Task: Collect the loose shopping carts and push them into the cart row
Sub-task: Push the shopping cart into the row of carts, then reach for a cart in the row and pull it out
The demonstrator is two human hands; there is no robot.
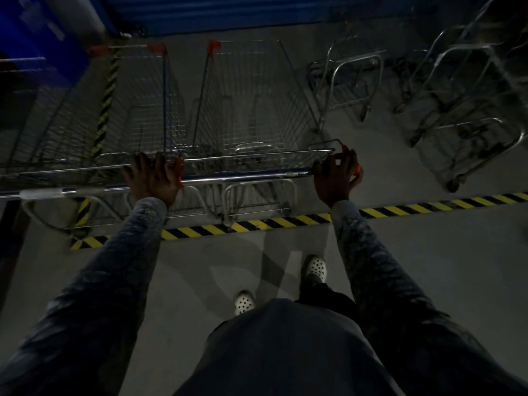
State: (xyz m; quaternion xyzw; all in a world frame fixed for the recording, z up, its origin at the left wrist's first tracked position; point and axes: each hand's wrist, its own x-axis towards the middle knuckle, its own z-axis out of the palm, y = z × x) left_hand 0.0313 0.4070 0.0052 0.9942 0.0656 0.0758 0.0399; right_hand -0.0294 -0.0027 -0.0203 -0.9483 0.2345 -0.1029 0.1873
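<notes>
The grey concrete floor (443, 267) takes up most of the dim view and lies open around the person's feet and out toward 3 o'clock. At 12 o'clock a blue wall (228, 12) closes the far edge. The shopping cart (257, 95) being pushed stands straight ahead at 12 o'clock, with its wire basket running away toward that wall and its rear wheels just past the tape line. A second cart (134, 110) sits just beside it at 11 o'clock, their side walls nearly touching along a narrow gap. At 1 to 2 o'clock, blurred bare metal cart frames (468, 132) stand apart from the pushed cart, with a strip of bare floor between them. A yellow-and-black hazard tape strip (285, 221) crosses the floor from 9 to 3 o'clock under the handle (245, 175), and another strip of it runs toward 11 o'clock beneath the second cart. The left hand (151, 178) grips the handle's left end, its fingers curled over the bar by a red end cap. The right hand (337, 175) grasps the right end, wrapped around the bar beside the other red cap. Both patterned sleeves reach forward. Two white perforated clogs (315, 267) stand on the near side of the tape, the right foot ahead of the left.
</notes>
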